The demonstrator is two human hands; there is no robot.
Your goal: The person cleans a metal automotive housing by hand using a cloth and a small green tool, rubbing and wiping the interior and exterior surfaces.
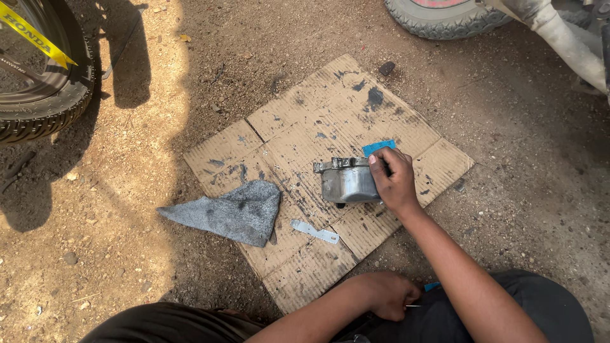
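Your right hand (pixel 395 181) has its fingers closed around the grimy grey metal housing (pixel 346 181) and a blue sandpaper scrap (pixel 379 147) on the stained cardboard sheet (pixel 305 127). Left hand (pixel 389 293) is curled shut by your lap, pinching something thin. Looks like cleaning; steady grip needed.

The cup-shaped part (pixel 346 181) is dull grey metal, scuffed and grimy. The cardboard (pixel 305 133) under it is matt brown, creased and stained with dark grease. The rag (pixel 232 213) is coarse grey cloth. A flat strip (pixel 316 232) looks like pale bare metal. The ground (pixel 95 190) is rough, dusty dirt.
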